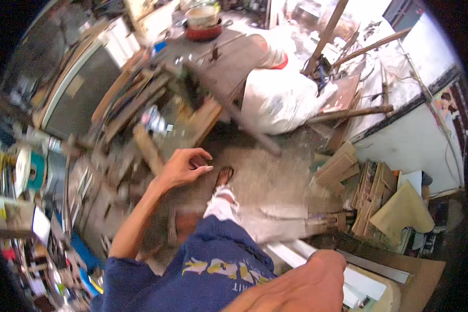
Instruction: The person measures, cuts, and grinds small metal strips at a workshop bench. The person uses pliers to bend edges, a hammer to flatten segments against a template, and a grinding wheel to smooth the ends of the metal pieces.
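Curling loosely, the left hand has thumb and fingertips parted; the right hand, just beside white strips, has a grip I cannot tell. Beyond, a pale tub tops a red basin; a white sack hides its contents.

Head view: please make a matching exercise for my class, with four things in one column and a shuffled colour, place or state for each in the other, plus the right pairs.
Column one
1. left hand
2. basin
3. right hand
4. shirt

Column two
A. dark blue, with a print
B. at the picture's lower edge, in front of white boards
C. fingers curled, near the picture's middle
D. red, near the picture's top edge

Pairs: 1-C; 2-D; 3-B; 4-A
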Tool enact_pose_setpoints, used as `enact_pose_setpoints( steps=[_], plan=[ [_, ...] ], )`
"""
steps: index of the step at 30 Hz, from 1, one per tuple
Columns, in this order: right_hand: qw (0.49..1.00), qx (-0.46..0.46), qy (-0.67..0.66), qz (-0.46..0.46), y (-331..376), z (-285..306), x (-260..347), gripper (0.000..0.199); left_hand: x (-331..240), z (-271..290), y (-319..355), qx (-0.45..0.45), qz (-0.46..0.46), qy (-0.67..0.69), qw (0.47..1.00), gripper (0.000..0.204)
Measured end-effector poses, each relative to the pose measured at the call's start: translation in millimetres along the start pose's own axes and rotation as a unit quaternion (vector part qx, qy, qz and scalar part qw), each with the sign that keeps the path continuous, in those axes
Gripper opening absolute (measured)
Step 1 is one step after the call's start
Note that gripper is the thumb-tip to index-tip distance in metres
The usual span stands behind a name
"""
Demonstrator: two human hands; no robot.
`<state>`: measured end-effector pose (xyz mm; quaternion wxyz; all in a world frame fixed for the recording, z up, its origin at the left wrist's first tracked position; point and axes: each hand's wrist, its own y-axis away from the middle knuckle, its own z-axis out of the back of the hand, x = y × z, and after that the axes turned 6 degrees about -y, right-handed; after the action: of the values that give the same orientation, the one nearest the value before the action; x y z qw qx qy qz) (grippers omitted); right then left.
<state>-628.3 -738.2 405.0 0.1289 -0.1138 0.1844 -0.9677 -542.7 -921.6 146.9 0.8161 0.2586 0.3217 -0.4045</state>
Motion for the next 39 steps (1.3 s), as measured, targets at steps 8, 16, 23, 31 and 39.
enact_pose_setpoints(
  steps=[8, 16, 23, 31, 39],
  plan=[
    [0.370, -0.687, 0.381, -0.496, 169, -61, 217, 0.019, 165, 143, -177, -0.420, 0.080, -0.161, 0.890, 0.022],
    [-0.249, -0.652, 0.217, -0.683, 420, -261, 308, 0.029, 252, 176, -215, -0.338, 0.198, -0.273, 0.879, 0.033],
    [-0.317, -0.573, 0.161, -0.739, 527, -285, 295, 0.029, 256, 178, -215, -0.302, 0.244, -0.224, 0.894, 0.037],
    [-0.384, -0.612, 0.167, -0.671, 497, -286, 326, 0.036, 275, 189, -215, -0.433, 0.248, -0.067, 0.864, 0.028],
    [-0.385, -0.583, 0.219, -0.682, 459, -289, 329, 0.046, 343, 259, -148, -0.453, 0.312, -0.249, 0.797, 0.027]
  ],
)
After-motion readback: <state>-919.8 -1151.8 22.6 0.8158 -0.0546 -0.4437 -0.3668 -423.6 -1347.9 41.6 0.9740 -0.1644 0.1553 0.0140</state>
